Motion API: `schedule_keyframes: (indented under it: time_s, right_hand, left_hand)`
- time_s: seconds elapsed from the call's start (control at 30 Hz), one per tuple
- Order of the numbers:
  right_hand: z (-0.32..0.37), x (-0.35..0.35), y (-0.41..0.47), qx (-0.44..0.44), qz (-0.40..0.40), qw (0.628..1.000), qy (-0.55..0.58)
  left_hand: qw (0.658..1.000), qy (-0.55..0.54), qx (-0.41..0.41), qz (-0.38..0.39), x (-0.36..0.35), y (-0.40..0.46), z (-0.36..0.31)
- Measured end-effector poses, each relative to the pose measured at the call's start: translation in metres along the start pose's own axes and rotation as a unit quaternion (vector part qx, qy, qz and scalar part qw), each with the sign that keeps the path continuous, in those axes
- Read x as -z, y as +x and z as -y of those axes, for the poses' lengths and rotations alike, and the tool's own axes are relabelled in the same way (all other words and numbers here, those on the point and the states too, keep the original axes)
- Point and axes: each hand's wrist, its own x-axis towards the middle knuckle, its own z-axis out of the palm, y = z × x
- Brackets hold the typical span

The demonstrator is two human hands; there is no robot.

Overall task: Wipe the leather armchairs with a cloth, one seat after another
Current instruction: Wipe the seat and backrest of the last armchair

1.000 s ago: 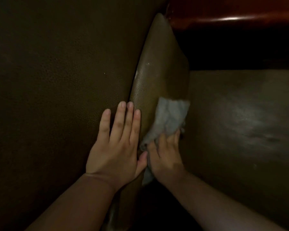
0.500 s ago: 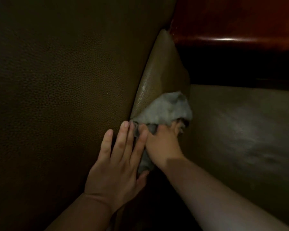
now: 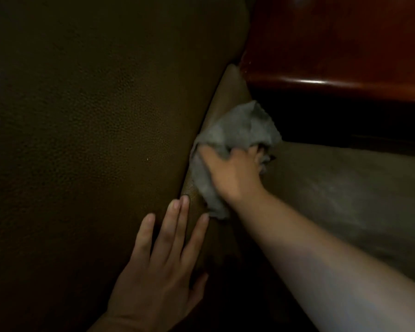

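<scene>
A dark brown leather armchair back (image 3: 94, 140) fills the left of the dim view. Its lighter side panel (image 3: 228, 92) runs down the narrow gap beside it. My right hand (image 3: 233, 171) grips a grey cloth (image 3: 240, 130) and presses it against that panel, fingers curled into the fabric. My left hand (image 3: 163, 264) lies flat on the leather below, fingers straight, with the fingertips at the panel's edge.
A polished reddish wooden armrest (image 3: 333, 56) crosses the upper right, with a dark shadow under it. A lighter leather seat surface (image 3: 357, 200) stretches across the right side.
My right hand has slid the cloth up along the side panel, away from my left hand. My left hand stays flat on the leather.
</scene>
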Motion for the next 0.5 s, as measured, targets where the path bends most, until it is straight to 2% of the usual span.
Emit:
schedule_keyframes:
  time_s: [0.1, 0.2, 0.3, 0.37, 0.43, 0.5]
  right_hand:
    - [0.032, 0.033, 0.070, -0.103, -0.025, 0.989, 0.107]
    - [0.032, 0.039, 0.078, -0.090, -0.028, 0.985, 0.147]
    - [0.015, 0.014, 0.013, -0.042, -0.027, 0.994, 0.098]
    - [0.014, 0.005, -0.008, -0.042, 0.006, 0.998, 0.050]
    - [0.026, 0.014, 0.013, -0.068, 0.008, 0.998, 0.012]
    - [0.031, 0.028, 0.052, -0.049, -0.011, 0.999, 0.019]
  left_hand:
    - [1.000, 0.019, 0.001, 0.018, 0.001, 0.000, 0.001]
    - [1.000, 0.010, -0.003, 0.022, 0.001, -0.001, 0.001]
    - [1.000, 0.007, -0.001, 0.015, 0.000, -0.002, -0.003]
    - [1.000, 0.018, -0.004, 0.016, -0.001, -0.004, -0.004]
    - [0.999, 0.031, -0.003, 0.010, -0.001, -0.004, -0.002]
    - [0.999, 0.042, 0.000, -0.005, -0.002, -0.003, -0.002]
